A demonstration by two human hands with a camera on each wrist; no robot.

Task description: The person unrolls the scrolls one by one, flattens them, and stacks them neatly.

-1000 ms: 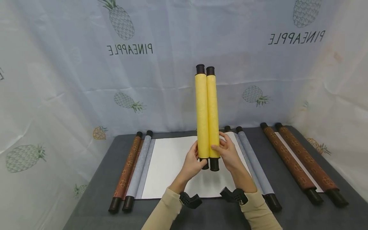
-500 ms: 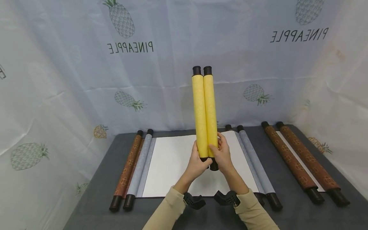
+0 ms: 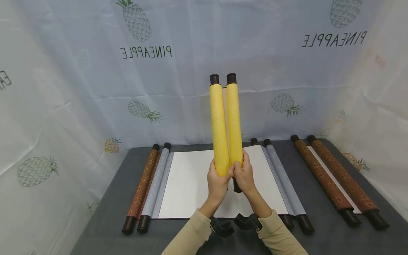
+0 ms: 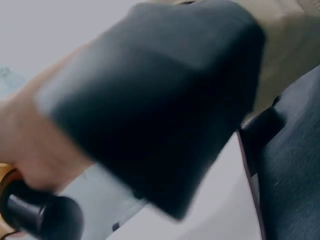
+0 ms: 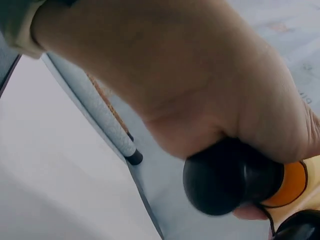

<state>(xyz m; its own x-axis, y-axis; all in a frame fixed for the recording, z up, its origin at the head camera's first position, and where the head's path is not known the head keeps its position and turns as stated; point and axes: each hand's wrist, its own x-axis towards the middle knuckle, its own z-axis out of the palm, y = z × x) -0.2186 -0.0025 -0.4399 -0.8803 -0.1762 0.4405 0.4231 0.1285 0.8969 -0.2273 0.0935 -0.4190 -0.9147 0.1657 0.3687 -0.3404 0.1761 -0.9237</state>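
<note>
Both hands hold a yellow hanging scroll [image 3: 234, 124] upright over the table, its two rolls side by side with black knobs at the ends. A narrow pale strip [image 3: 225, 109] shows between the rolls. My left hand [image 3: 218, 182] grips the lower end of the left roll, covering its bottom knob in the head view. Round the lower part of the right roll curls my right hand [image 3: 244, 176], the thumbs close together. A black knob [image 5: 225, 175] sticks out below the right hand in the right wrist view; another knob [image 4: 42, 215] shows beside the left hand.
Beneath lies a grey-blue scroll [image 3: 155, 180] spread open, its white sheet [image 3: 188, 184] across the dark table [image 3: 105, 226]. A brown patterned scroll [image 3: 143, 187] lies along its left side. Farther right rests another brown scroll [image 3: 344, 177], slightly unrolled. A pineapple-print curtain [image 3: 197, 46] hangs behind.
The yellow scroll's two rolls have parted at the top, showing a strip between them. The scroll has shifted slightly left, and the hands have come closer together, wrapping its lower ends.
</note>
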